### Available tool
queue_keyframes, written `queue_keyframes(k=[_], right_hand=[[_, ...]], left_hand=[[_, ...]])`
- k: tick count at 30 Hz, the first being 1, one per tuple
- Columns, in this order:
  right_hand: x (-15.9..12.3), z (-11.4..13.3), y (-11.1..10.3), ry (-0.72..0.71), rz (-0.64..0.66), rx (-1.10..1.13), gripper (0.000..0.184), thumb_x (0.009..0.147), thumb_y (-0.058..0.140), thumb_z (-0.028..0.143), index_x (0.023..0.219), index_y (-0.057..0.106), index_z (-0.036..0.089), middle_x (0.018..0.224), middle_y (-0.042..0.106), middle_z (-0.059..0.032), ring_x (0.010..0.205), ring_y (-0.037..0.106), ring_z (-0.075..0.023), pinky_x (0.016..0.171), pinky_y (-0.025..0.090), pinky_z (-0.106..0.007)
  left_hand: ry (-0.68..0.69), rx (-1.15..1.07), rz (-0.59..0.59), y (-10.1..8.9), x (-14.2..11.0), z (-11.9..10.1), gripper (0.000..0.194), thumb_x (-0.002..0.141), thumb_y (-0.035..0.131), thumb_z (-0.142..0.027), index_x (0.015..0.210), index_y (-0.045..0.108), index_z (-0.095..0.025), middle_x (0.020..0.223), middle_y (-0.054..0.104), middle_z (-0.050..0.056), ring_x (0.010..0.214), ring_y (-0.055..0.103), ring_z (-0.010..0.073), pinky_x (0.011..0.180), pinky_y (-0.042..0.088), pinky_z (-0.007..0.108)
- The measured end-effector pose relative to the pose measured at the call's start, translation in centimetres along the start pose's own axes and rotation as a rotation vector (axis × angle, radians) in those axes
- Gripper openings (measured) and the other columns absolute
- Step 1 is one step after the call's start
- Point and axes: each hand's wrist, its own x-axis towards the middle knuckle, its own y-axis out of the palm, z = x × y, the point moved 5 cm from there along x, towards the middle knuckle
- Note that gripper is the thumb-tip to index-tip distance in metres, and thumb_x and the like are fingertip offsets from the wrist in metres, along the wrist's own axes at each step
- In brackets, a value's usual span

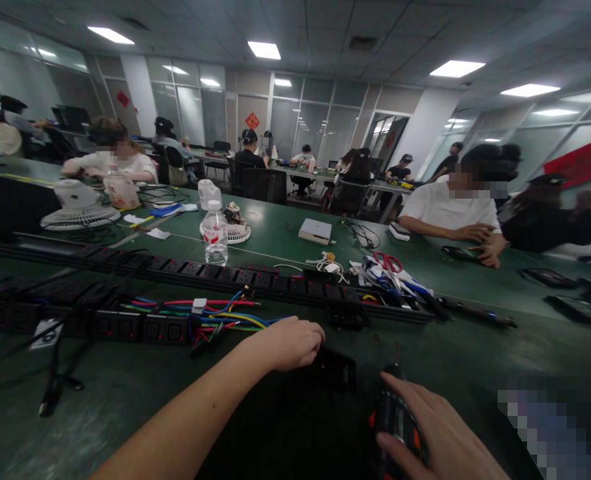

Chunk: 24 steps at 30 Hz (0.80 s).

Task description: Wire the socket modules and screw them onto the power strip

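Note:
My left hand (295,343) reaches over the green table with its fingers curled down and pressed together. Its fingertips are hidden, so whatever they hold cannot be made out. Just beside them lies a dark, flat black piece (339,370). Coloured wires (235,319) run out of a black socket strip (160,327) toward this hand. At the lower right my right hand (430,427) is wrapped around a black and orange power screwdriver (398,417), whose thin bit points away from me. A second, longer power strip (215,273) stretches across behind both hands.
Beyond the long strip stand a water bottle (216,237), a white fan (78,207) and a pale box (315,231). Red-handled scissors (388,262) lie on a pile of tools and cloth. A black cable (52,383) lies left. Across the table a person (455,207) handles a dark object.

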Motion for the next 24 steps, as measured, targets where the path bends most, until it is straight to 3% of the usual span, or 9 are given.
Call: queue_keyframes(k=[2,3,7,13,15,20,24], right_hand=[[1.7,1.9,0.0,0.065,0.18,-0.091,0.062,0.087,0.067,0.027,0.143,0.044,0.011,0.138,0.042,-0.0109,0.125,0.04,-0.0308,0.109,0.038,-0.046],[2.7,2.9,-0.2,0.072,0.197,-0.101,0.068,0.086,0.072,0.028,0.144,0.041,0.009,0.137,0.042,-0.0119,0.125,0.04,-0.0293,0.11,0.036,-0.045],[5.9,5.6,-0.2,0.065,0.216,-0.105,0.085,0.083,0.083,0.029,0.147,0.033,0.003,0.136,0.042,-0.0157,0.122,0.04,-0.0295,0.108,0.037,-0.043],[7.7,5.6,1.2,0.046,0.216,-0.113,0.089,0.077,0.088,0.029,0.144,0.037,0.001,0.123,0.049,-0.0186,0.11,0.048,-0.0323,0.097,0.045,-0.043],[7.9,5.4,1.6,0.032,0.224,-0.118,0.085,0.077,0.089,0.026,0.142,0.04,0.003,0.121,0.051,-0.0175,0.109,0.049,-0.0318,0.096,0.046,-0.043],[8.5,5.3,2.1,0.006,0.245,-0.104,0.046,0.078,0.084,0.011,0.117,0.058,0.009,0.105,0.057,-0.0091,0.095,0.057,-0.0265,0.087,0.05,-0.042],[8.9,5.4,1.3,0.011,0.187,-0.058,0.045,0.076,0.079,0.002,0.114,0.054,0.009,0.104,0.057,-0.0092,0.094,0.057,-0.0249,0.086,0.05,-0.037]], left_hand=[[-0.009,0.002,0.013,0.1,0.0,0.0,0.015,0.089,0.05,-0.022,0.087,0.064,-0.018,0.114,0.066,0.004,0.101,0.064,0.0197,0.093,0.047,0.035],[-0.014,0.003,0.019,0.1,0.0,0.0,0.014,0.09,0.049,-0.022,0.088,0.063,-0.018,0.114,0.065,0.004,0.101,0.064,0.0197,0.093,0.047,0.035],[-0.039,-0.029,0.005,-0.2,-0.1,0.3,0.016,0.092,0.046,-0.024,0.095,0.06,-0.018,0.114,0.063,0.006,0.1,0.063,0.0191,0.091,0.048,0.033],[-0.106,-0.222,-0.066,-2.0,-1.4,1.3,0.017,0.094,0.044,-0.023,0.097,0.059,-0.017,0.114,0.061,0.005,0.1,0.06,0.0155,0.092,0.046,0.028],[-0.094,-0.273,-0.048,-2.4,-2.3,1.2,0.016,0.093,0.045,-0.024,0.095,0.06,-0.018,0.115,0.059,0.004,0.102,0.059,0.015,0.094,0.045,0.027],[-0.113,-0.228,0.015,-1.9,-3.9,0.9,0.011,0.086,0.052,-0.021,0.092,0.061,-0.02,0.116,0.058,0.003,0.105,0.057,0.0172,0.098,0.041,0.029],[-0.207,-0.102,-0.036,-1.0,-4.1,1.4,0.04,0.078,0.06,-0.021,0.117,0.05,-0.019,0.122,0.056,0.008,0.112,0.052,0.0234,0.099,0.039,0.037]])
